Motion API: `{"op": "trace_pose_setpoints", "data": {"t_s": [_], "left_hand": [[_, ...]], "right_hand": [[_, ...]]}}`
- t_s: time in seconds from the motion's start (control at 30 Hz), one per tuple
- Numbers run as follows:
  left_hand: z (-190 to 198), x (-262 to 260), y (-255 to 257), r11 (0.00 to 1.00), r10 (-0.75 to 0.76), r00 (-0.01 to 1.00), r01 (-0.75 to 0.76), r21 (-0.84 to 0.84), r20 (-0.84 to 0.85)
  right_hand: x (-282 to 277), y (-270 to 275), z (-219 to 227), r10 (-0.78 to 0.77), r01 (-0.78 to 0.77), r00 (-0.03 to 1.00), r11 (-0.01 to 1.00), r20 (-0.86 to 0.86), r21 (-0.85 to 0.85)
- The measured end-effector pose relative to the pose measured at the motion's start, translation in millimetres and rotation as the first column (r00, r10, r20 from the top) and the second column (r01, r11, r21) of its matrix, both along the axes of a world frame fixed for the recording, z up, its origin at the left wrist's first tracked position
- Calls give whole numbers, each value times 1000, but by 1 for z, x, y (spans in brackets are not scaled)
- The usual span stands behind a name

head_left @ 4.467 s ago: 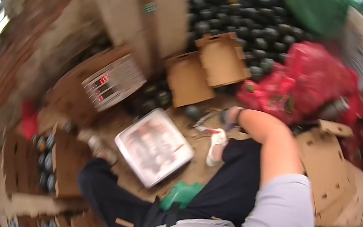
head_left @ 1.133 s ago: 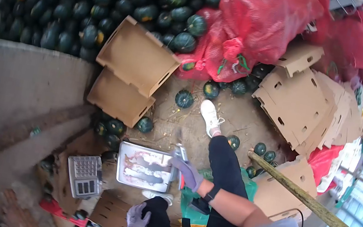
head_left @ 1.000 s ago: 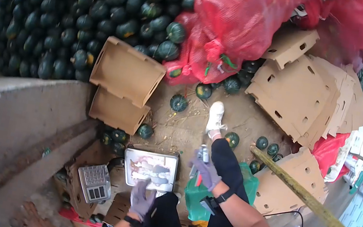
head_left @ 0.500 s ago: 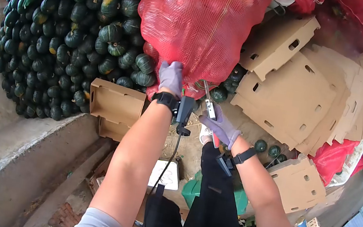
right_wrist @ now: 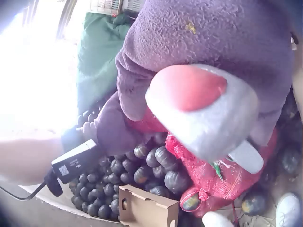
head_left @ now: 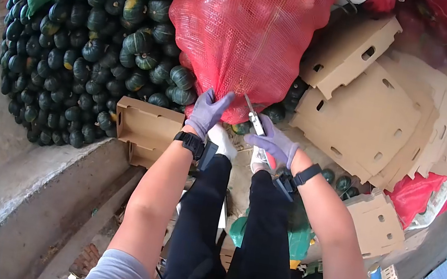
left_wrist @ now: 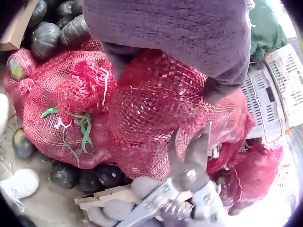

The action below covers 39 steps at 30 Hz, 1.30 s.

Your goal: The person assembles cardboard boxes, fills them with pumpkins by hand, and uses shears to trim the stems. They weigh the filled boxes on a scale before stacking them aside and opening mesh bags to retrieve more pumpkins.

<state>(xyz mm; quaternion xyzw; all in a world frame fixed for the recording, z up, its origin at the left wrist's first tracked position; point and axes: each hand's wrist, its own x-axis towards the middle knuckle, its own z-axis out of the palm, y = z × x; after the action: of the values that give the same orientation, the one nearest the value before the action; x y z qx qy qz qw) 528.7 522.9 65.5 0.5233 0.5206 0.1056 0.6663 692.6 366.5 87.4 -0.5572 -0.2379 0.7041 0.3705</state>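
A big red mesh bag [head_left: 243,29], filled with round produce, fills the top centre of the head view. My gloved left hand [head_left: 208,114] grips bunched netting at its lower end; in the left wrist view the purple glove [left_wrist: 175,33] covers the gathered mesh. Pruning shears [head_left: 257,123] are held in my gloved right hand [head_left: 275,144], beside the left. The left wrist view shows the shears' blades [left_wrist: 189,151] parted, close to the netting. In the right wrist view the white-and-red handle end [right_wrist: 203,109] sticks out of the glove. Green ties [left_wrist: 85,132] hang on a neighbouring bag knot.
A large heap of dark green squashes [head_left: 83,55] lies on the left beside a low concrete wall [head_left: 48,186]. An open cardboard box [head_left: 148,123] sits at its foot. Flattened cartons [head_left: 360,110] are stacked on the right, with several squashes [head_left: 341,184] on the floor.
The person has risen from a low seat by the white tray and turned to the big bag. The left hand has taken hold of the netting; the right has brought the pruning shears beside it.
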Motion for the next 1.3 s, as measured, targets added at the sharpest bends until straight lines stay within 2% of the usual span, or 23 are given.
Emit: {"op": "trace_pose_setpoints", "data": {"t_s": [0.03, 0.07, 0.17, 0.2, 0.23, 0.3, 0.4, 0.47, 0.57, 0.6, 0.7, 0.77, 0.8, 0.83, 0.87, 0.9, 0.93, 0.97, 1.03, 1.1, 1.2, 1.27, 1.3], "left_hand": [[1, 0, 1, 998, -54, 998, 55, 10, -29], [-7, -2, 5, 998, -52, 999, 51, -25, -15], [-42, -23, 3, 975, -139, 987, 150, 164, -75], [-42, -29, 7, 972, -165, 981, 179, 154, -101], [-43, -36, 10, 967, -192, 973, 209, 143, -126], [-12, -46, 15, 980, -162, 987, 162, -113, 5], [24, -55, 14, 963, -134, 986, 154, -221, 103], [18, -66, 13, 952, -83, 989, 116, -285, 125], [8, -68, 10, 941, -72, 987, 115, -319, 143], [5, -67, 6, 946, -30, 987, 79, -313, 159], [3, -65, 4, 966, -39, 987, 78, -247, 158], [19, -62, 6, 946, -69, 982, 119, -300, 175], [25, -59, 5, 958, -122, 983, 152, -241, 134], [20, -59, 2, 967, -36, 987, 74, -245, 157], [19, -69, 4, 961, -74, 994, 92, -261, 75], [18, -79, 8, 956, -106, 994, 99, -276, -11], [14, -84, 10, 962, -89, 996, 94, -257, 28], [9, -90, 10, 966, -79, 995, 92, -243, 62], [11, -101, 5, 973, -76, 995, 90, -211, 72], [12, -92, 5, 984, -98, 993, 106, -145, 65], [13, -87, -2, 987, -40, 996, 52, -153, 78], [13, -88, -4, 993, -61, 996, 67, -95, 57], [8, -91, -6, 995, -94, 995, 95, -32, 41]], "right_hand": [[2, 8, 5, -5, 4, 997, 1000, -72, -20], [-1, 8, -8, -71, 72, 997, 996, -19, 52], [1, 51, -17, -58, 54, 985, 998, -162, -28], [-2, 59, -5, -69, 69, 998, 997, -7, 21], [-5, 58, 9, -122, 104, 987, 982, -108, -159], [-26, 36, 32, -416, 313, 802, 904, -429, -292], [-25, -1, 76, -216, 105, 904, 949, -370, -298], [-44, -30, 74, -139, 63, 926, 974, -351, -220], [-61, -47, 47, -57, 52, 997, 996, -56, -72], [-46, -27, 65, -42, 19, 990, 984, -134, -175], [-24, 22, 65, -50, 21, 992, 971, -114, -239], [-26, 51, 24, -97, 102, 994, 990, -55, 99], [-26, 76, 28, -185, 198, 972, 977, -142, 81], [-28, 97, 35, -275, 294, 935, 954, -224, 55], [-45, 85, 8, -347, 319, 866, 938, -360, -135], [-49, 83, 56, -397, 356, 832, 918, -388, -177], [-58, 70, 87, -548, 444, 741, 833, -389, -329], [-59, 48, 107, -489, 408, 810, 866, -324, -288], [-80, 6, 99, -544, 400, 768, 820, -337, -411], [-87, -10, 94, -560, 445, 763, 817, -322, -367], [-65, 12, 57, -243, 191, 939, 957, -244, -217], [-50, 58, 36, -275, 235, 928, 955, -252, -179], [-43, 85, 32, -302, 294, 942, 953, -145, -74]]}}
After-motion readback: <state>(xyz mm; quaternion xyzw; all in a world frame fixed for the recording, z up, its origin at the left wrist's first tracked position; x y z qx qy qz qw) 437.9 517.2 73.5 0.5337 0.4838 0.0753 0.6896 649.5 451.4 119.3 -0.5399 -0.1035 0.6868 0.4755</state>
